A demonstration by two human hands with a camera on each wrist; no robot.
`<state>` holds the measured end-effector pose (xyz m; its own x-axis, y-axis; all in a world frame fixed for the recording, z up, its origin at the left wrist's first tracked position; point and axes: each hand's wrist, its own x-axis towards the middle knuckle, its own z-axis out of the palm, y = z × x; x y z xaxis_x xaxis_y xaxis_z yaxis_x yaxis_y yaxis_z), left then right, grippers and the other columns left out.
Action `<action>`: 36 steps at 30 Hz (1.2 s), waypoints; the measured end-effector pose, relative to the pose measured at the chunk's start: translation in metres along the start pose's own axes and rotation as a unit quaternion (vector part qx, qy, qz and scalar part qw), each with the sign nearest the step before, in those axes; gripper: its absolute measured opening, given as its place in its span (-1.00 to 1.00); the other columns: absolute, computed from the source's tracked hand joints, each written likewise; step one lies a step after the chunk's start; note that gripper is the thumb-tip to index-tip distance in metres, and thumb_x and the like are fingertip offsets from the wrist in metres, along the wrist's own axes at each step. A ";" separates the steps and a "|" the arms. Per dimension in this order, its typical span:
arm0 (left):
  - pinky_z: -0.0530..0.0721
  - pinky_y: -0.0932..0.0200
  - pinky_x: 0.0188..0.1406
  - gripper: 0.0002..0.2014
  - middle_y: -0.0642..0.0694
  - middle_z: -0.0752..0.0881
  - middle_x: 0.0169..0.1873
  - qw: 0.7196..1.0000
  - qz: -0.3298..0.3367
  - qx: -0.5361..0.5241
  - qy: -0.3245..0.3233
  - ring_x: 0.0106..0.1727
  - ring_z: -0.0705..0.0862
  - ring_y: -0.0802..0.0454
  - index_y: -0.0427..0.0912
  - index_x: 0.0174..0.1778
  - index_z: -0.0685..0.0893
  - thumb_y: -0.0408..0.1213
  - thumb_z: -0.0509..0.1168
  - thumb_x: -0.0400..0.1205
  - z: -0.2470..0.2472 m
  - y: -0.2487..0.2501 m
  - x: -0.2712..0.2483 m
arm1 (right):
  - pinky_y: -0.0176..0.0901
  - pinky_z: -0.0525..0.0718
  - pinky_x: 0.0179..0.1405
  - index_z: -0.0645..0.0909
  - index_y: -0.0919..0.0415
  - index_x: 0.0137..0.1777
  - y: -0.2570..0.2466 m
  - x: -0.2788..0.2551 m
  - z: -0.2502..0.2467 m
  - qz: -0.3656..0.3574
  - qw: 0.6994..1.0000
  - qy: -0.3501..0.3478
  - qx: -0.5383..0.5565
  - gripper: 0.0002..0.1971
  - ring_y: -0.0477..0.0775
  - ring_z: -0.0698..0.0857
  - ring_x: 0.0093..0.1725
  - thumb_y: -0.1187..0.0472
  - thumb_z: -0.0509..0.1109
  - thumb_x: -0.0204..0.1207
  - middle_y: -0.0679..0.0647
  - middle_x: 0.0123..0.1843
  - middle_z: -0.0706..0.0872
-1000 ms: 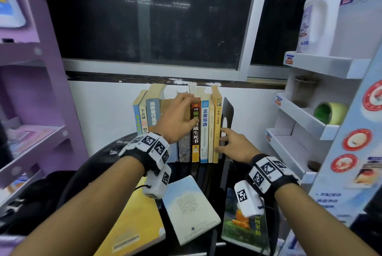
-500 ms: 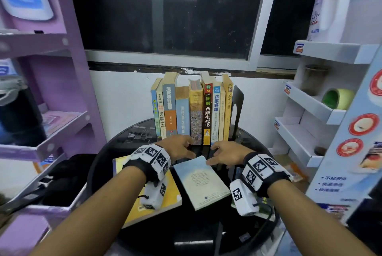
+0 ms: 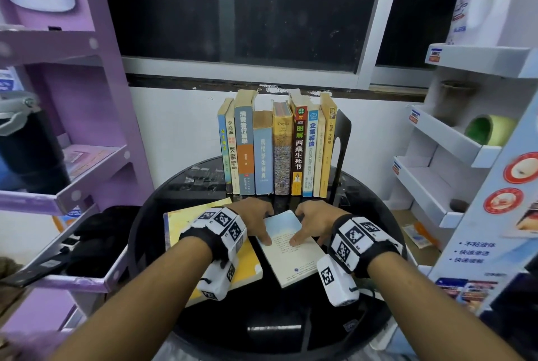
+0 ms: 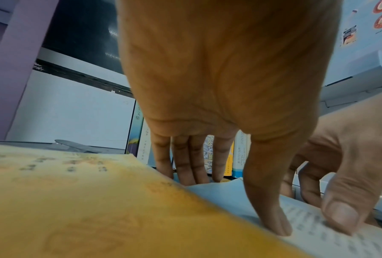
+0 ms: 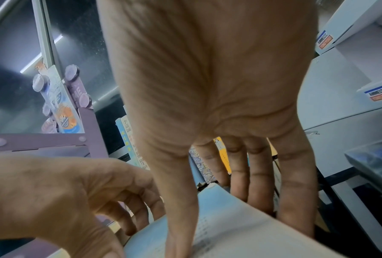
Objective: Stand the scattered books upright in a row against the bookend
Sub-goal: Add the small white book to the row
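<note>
Several books (image 3: pixel 276 151) stand upright in a row at the back of the table, leaning on the black bookend (image 3: pixel 343 139) at their right. In front of them a pale blue book (image 3: pixel 294 258) lies flat, back cover up. My left hand (image 3: pixel 257 222) holds its left side, thumb (image 4: pixel 274 223) on the cover and fingers (image 4: pixel 185 167) curled over the far edge. My right hand (image 3: pixel 310 222) holds the right side the same way, thumb (image 5: pixel 179 227) on top and fingers (image 5: pixel 258 183) down past the edge. A yellow book (image 3: pixel 180 223) lies flat under my left wrist.
The round black table (image 3: pixel 291 320) stands between a purple shelf unit (image 3: pixel 72 194) on the left and a white shelf unit (image 3: pixel 442 142) on the right, which holds a green tape roll (image 3: pixel 490 130). A wall and a dark window lie behind the books.
Both hands have left the upright row and the bookend and come down towards me onto the flat pale blue book. My head has pulled back.
</note>
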<state>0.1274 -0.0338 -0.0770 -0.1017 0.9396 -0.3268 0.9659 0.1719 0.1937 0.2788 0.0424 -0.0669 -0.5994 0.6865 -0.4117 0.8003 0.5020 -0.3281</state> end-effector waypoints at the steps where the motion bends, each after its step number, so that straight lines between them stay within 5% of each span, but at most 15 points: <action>1: 0.50 0.08 0.25 -0.28 -0.12 0.54 0.41 1.000 0.000 0.002 -0.005 0.38 0.53 -0.11 -0.14 0.52 0.40 -0.05 0.52 0.49 0.000 0.000 0.000 | 0.13 0.73 0.17 0.52 0.29 0.35 0.000 0.001 0.001 -0.001 1.000 0.001 -0.002 -0.36 0.17 0.65 0.25 0.09 0.66 0.33 0.17 0.31 0.63; 14: 0.58 0.16 0.08 -0.35 -0.11 0.65 0.28 0.996 0.028 -0.084 0.026 0.21 0.63 -0.06 -0.18 0.41 0.53 -0.18 0.59 0.43 -0.003 -0.012 -0.002 | 0.04 0.78 0.08 0.63 0.26 0.22 0.001 0.003 0.000 -0.013 0.998 0.031 0.062 -0.44 0.10 0.72 0.15 0.21 0.72 0.23 0.10 0.20 0.73; 20: 0.62 0.13 0.12 -0.34 -0.08 0.65 0.14 0.982 0.048 -0.169 0.065 0.20 0.64 -0.09 -0.16 0.42 0.54 -0.31 0.61 0.40 -0.011 -0.016 -0.004 | 0.13 0.80 0.02 0.45 0.10 -0.02 0.003 0.002 -0.004 -0.013 0.987 0.070 0.144 -0.52 0.12 0.71 0.14 0.31 0.70 0.25 0.10 0.12 0.67; 27: 0.57 0.11 0.15 -0.47 -0.03 0.62 0.08 0.947 0.072 -0.289 0.123 0.12 0.58 -0.03 -0.16 0.36 0.59 -0.45 0.53 0.46 -0.030 -0.013 -0.005 | 0.08 0.83 -0.11 0.40 0.13 0.11 0.007 0.000 -0.016 -0.043 0.967 0.156 0.199 -0.54 0.14 0.75 0.06 0.31 0.62 0.37 0.19 0.07 0.71; 32: 0.72 0.11 -0.12 -0.75 -0.16 0.69 -0.02 0.898 0.066 -0.415 0.130 -0.01 0.70 -0.08 -0.23 0.26 0.63 -0.40 0.32 0.65 -0.044 -0.001 -0.008 | 0.00 0.77 -0.03 0.45 0.10 0.10 0.005 -0.004 -0.027 -0.092 0.950 0.238 0.180 -0.55 0.07 0.73 -0.06 0.29 0.63 0.34 0.03 -0.13 0.69; 36: 0.73 0.21 -0.43 -0.83 -0.09 0.69 -0.15 0.886 0.057 -0.441 0.128 -0.19 0.70 0.04 -0.20 0.17 0.64 -0.33 0.29 0.68 -0.055 0.010 -0.010 | 0.03 0.77 0.00 0.47 0.08 0.07 0.003 -0.003 -0.028 -0.116 0.937 0.258 0.203 -0.57 0.03 0.72 -0.12 0.33 0.63 0.34 -0.03 -0.10 0.65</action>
<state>0.1245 -0.0252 -0.0210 -0.1764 0.9825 -0.0596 0.4229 0.1303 0.8968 0.2840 0.0564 -0.0433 -0.5831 0.7998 0.1424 0.5140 0.4990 -0.6978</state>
